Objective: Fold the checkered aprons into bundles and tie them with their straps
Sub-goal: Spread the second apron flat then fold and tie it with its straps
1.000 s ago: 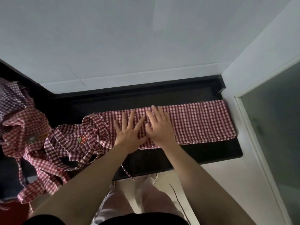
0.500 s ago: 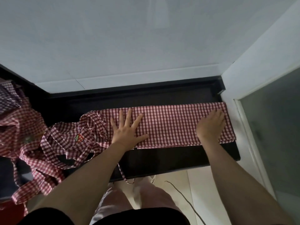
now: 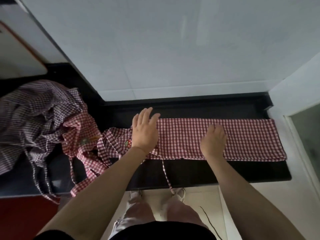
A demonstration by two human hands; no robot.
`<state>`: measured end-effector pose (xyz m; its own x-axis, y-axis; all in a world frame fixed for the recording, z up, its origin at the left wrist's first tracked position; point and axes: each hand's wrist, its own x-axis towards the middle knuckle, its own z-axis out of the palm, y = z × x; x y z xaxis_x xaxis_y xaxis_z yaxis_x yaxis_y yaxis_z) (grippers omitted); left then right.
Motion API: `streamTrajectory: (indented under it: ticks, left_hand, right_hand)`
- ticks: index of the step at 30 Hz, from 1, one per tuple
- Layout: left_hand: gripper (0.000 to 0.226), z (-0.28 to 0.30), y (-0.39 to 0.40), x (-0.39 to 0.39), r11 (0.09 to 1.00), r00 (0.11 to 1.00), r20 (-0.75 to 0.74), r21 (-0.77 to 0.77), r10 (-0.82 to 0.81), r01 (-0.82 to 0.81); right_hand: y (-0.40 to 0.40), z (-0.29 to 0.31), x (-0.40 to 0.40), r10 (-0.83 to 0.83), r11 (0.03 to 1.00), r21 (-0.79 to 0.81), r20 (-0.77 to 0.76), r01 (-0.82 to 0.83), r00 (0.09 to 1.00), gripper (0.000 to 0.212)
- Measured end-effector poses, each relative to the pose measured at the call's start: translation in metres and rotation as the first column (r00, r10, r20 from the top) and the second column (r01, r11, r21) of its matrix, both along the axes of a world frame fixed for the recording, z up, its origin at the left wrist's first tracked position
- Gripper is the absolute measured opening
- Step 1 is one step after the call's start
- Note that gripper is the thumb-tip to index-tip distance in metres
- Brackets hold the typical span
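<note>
A red-and-white checkered apron [image 3: 245, 137] lies folded into a long flat strip across the black counter [image 3: 225, 172]. Its bib end with a small strawberry patch [image 3: 128, 143] bunches up at the left. My left hand [image 3: 144, 130] lies flat with spread fingers on the strip's left end, beside the patch. My right hand [image 3: 213, 140] rests palm down on the middle of the strip, fingers bent slightly. A thin apron strap [image 3: 166, 174] hangs over the counter's front edge.
A heap of more checkered aprons [image 3: 39, 118], purple and red, fills the counter's left part. White tiled wall stands behind, a white wall corner and glass panel [image 3: 310, 144] at the right. My legs and shoes show below the counter edge.
My right hand slid from the strip's right end back toward the middle. My left hand moved slightly up along the strip's left end. The camera view shifted left, showing more of the apron heap.
</note>
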<state>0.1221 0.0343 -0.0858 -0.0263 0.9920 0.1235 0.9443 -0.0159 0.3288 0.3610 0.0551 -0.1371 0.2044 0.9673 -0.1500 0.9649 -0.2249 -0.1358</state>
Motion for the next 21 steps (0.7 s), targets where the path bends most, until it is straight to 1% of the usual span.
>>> streamTrajectory:
  ticks: [1,2,3,4,5,6,7,8,9,10,11,12,13,14,15,16,17,18,20,21]
  left_hand:
    - [0.050,0.002,-0.005,-0.024,0.990,0.991,0.043,0.062,0.126,-0.128]
    - [0.049,0.002,-0.007,-0.038,0.969,0.967,0.084,0.039,0.241,-0.245]
    - [0.051,0.002,-0.010,-0.061,0.939,0.933,0.105,-0.052,0.344,-0.340]
    - [0.052,0.000,-0.014,-0.085,0.899,0.905,0.080,-0.181,0.417,-0.399]
    - [0.055,-0.004,-0.017,-0.105,0.854,0.896,0.009,-0.308,0.444,-0.420]
    - [0.060,-0.007,-0.021,-0.126,0.808,0.904,-0.071,-0.422,0.423,-0.411]
    - [0.065,-0.010,-0.024,-0.141,0.763,0.918,-0.128,-0.519,0.374,-0.384]
    - [0.069,-0.013,-0.027,-0.153,0.727,0.932,-0.142,-0.591,0.334,-0.350]
    - [0.069,-0.015,-0.030,-0.165,0.709,0.942,-0.107,-0.633,0.319,-0.312]
    - [0.066,-0.017,-0.030,-0.172,0.709,0.945,-0.045,-0.649,0.325,-0.275]
    - [0.061,-0.018,-0.030,-0.177,0.720,0.934,0.034,-0.648,0.355,-0.250]
    - [0.055,-0.016,-0.029,-0.183,0.727,0.908,0.115,-0.643,0.402,-0.240]
    - [0.050,-0.013,-0.028,-0.186,0.726,0.867,0.192,-0.643,0.460,-0.243]
    - [0.043,-0.012,-0.027,-0.190,0.718,0.812,0.265,-0.650,0.520,-0.247]
    - [0.035,-0.011,-0.026,-0.196,0.713,0.758,0.321,-0.653,0.568,-0.257]
    - [0.029,-0.011,-0.026,-0.201,0.708,0.719,0.352,-0.652,0.599,-0.270]
    - [0.025,-0.011,-0.026,-0.204,0.700,0.712,0.345,-0.655,0.612,-0.284]
    - [0.026,-0.010,-0.027,-0.210,0.690,0.732,0.313,-0.663,0.606,-0.288]
    - [0.036,-0.008,-0.028,-0.218,0.648,0.838,0.175,-0.720,0.518,-0.250]
    - [0.043,-0.006,-0.026,-0.221,0.609,0.885,0.104,-0.762,0.454,-0.222]
  right_hand:
    - [-0.003,0.005,-0.030,0.083,0.995,0.055,-0.059,-0.080,0.995,0.040]
    - [-0.006,0.012,-0.048,0.129,0.989,0.090,-0.139,-0.117,0.982,0.019]
    - [-0.010,0.022,-0.076,0.176,0.982,0.109,-0.245,-0.154,0.953,0.006]
    - [-0.014,0.027,-0.103,0.206,0.978,0.103,-0.325,-0.182,0.923,0.017]
    - [-0.017,0.029,-0.125,0.226,0.974,0.086,-0.401,-0.208,0.888,0.022]
    - [-0.022,0.035,-0.147,0.246,0.968,0.076,-0.452,-0.237,0.858,0.021]
    - [-0.024,0.033,-0.163,0.270,0.959,0.052,-0.478,-0.280,0.836,0.030]
    - [-0.026,0.034,-0.176,0.276,0.946,-0.018,-0.472,-0.322,0.837,0.053]
    - [-0.028,0.034,-0.188,0.259,0.936,-0.094,-0.467,-0.338,0.846,0.070]
    - [-0.028,0.033,-0.193,0.226,0.933,-0.158,-0.442,-0.324,0.868,0.074]
    - [-0.026,0.032,-0.193,0.199,0.939,-0.181,-0.411,-0.293,0.890,0.061]
    - [-0.026,0.033,-0.194,0.156,0.954,-0.180,-0.378,-0.238,0.913,0.039]
    - [-0.022,0.031,-0.190,0.078,0.970,-0.186,-0.380,-0.158,0.922,0.021]
    - [-0.020,0.033,-0.187,-0.014,0.981,-0.181,-0.400,-0.064,0.917,0.018]
    - [-0.017,0.034,-0.184,-0.099,0.984,-0.174,-0.417,0.028,0.904,0.021]
    - [-0.013,0.036,-0.178,-0.176,0.980,-0.163,-0.434,0.115,0.884,0.021]
    - [-0.009,0.039,-0.172,-0.227,0.972,-0.152,-0.423,0.178,0.877,0.020]
    - [-0.007,0.043,-0.169,-0.257,0.965,-0.149,-0.382,0.215,0.888,0.016]
    - [-0.002,0.048,-0.165,-0.265,0.950,-0.233,-0.254,0.207,0.930,0.007]
    - [0.000,0.052,-0.167,-0.237,0.935,-0.309,-0.187,0.172,0.953,0.012]
